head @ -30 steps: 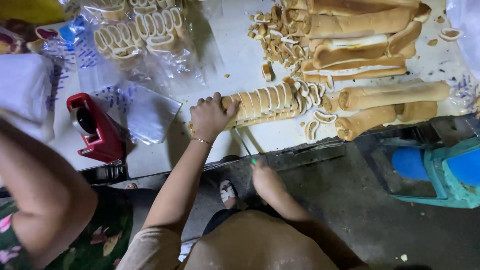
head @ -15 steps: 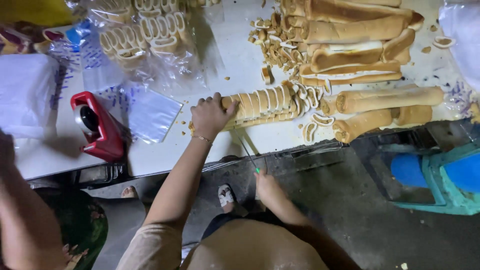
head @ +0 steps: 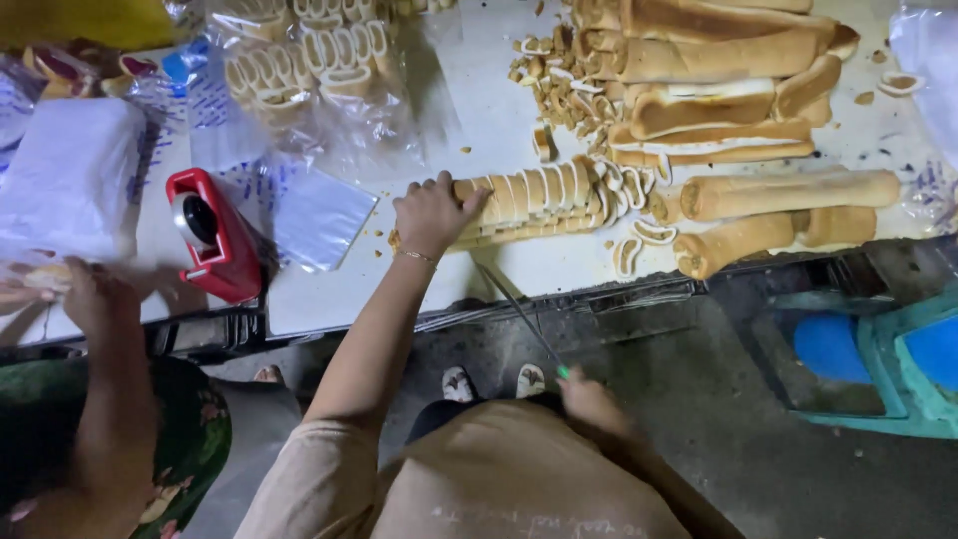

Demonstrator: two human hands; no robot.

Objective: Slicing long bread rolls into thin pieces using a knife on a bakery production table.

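Note:
My left hand (head: 431,214) presses down on the left end of a long bread loaf (head: 534,200) cut into several slices, lying on the white table (head: 499,120). My right hand (head: 589,397) is low, close to my body below the table's edge, closed on a thin knife (head: 519,314) with a green handle. The blade points up toward the table edge under the loaf. Loose slices (head: 639,240) lie by the loaf's right end.
Whole long loaves (head: 788,195) are piled at the back right. Clear bags of slices (head: 299,60) lie at the back left, beside a red tape dispenser (head: 212,235). Another person's hand (head: 85,299) works at the left. A blue-green stool (head: 878,359) stands on the right.
My right hand with the knife has drawn a little lower and toward my body. The other person's arm at the left has shifted. My left hand stays on the loaf.

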